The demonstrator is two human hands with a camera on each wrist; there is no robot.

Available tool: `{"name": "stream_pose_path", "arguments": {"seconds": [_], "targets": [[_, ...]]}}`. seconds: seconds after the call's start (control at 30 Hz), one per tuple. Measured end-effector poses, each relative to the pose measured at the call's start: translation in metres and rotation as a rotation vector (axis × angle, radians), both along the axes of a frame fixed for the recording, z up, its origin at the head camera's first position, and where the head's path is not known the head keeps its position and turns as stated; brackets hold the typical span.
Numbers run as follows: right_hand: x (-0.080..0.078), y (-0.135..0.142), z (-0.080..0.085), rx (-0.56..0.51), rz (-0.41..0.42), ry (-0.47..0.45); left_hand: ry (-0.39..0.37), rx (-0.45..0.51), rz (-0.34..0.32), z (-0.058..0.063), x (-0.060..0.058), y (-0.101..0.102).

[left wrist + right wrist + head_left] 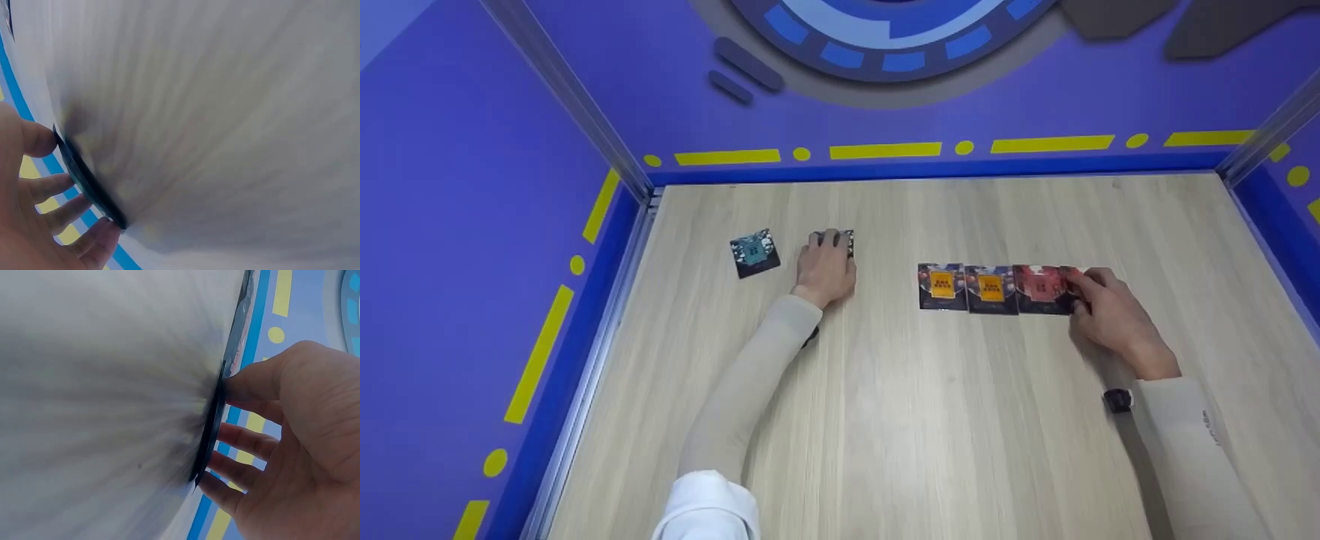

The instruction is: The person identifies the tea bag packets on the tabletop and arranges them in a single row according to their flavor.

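Note:
My left hand [826,268] lies over a small flat square packet [851,238], its dark patterned corner showing past the fingers. In the left wrist view, the thumb and fingertips grip along that packet's edge. To its left, a teal-and-black packet [755,253] lies tilted on the table. My right hand [1117,322] holds a red-and-black packet [211,422] at the right end of a row, covering most of it. Left of that hand, the row continues with a red packet [1039,289], then two orange-labelled packets, one [991,289] beside the other [941,285], edges close together.
The packets lie on a light wood-grain table [885,420]. Blue panels [885,124] with yellow markings stand along its back and sides, and a metal rail [585,397] runs down the left edge. A dark wrist strap [1117,400] is on the right wrist.

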State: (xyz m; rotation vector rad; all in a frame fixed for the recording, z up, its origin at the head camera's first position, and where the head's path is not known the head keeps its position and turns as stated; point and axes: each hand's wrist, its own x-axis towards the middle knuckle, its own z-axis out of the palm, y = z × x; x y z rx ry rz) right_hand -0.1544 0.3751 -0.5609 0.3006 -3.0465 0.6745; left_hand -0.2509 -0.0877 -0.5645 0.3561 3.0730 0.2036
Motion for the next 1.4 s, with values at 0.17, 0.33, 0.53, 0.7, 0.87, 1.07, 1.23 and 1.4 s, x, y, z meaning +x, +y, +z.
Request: {"name": "stream_pose_path", "arguments": {"seconds": [0.17, 0.33, 0.53, 0.7, 0.87, 1.07, 1.23, 1.4], "targets": [[-0.002, 0.0, -0.001, -0.022, 0.001, 0.003, -0.007, -0.018, -0.026, 0.002, 0.011, 0.003], [-0.003, 0.002, 0.001, -0.041, 0.004, -0.008, -0.014, -0.013, -0.047, 0.003, 0.021, 0.005], [-0.006, 0.001, 0.002, -0.02, 0.009, -0.06, -0.002, -0.007, -0.067, 0.004, 0.03, 0.006], [-0.007, 0.001, 0.003, 0.002, 0.005, -0.084, 0.009, -0.01, -0.082, 0.003, 0.037, 0.008], [-0.005, 0.002, 0.004, -0.001, 0.015, -0.062, 0.017, -0.019, -0.092, 0.002, 0.042, 0.013], [-0.005, 0.003, 0.004, 0.01, 0.02, -0.044, 0.036, -0.035, -0.102, -0.001, 0.045, 0.022], [-0.004, 0.002, 0.003, 0.006, 0.015, -0.051, 0.025, -0.067, -0.11, -0.001, 0.047, 0.031], [-0.004, 0.002, 0.003, -0.001, 0.009, -0.065, 0.024, -0.077, -0.117, -0.002, 0.049, 0.039]]}}
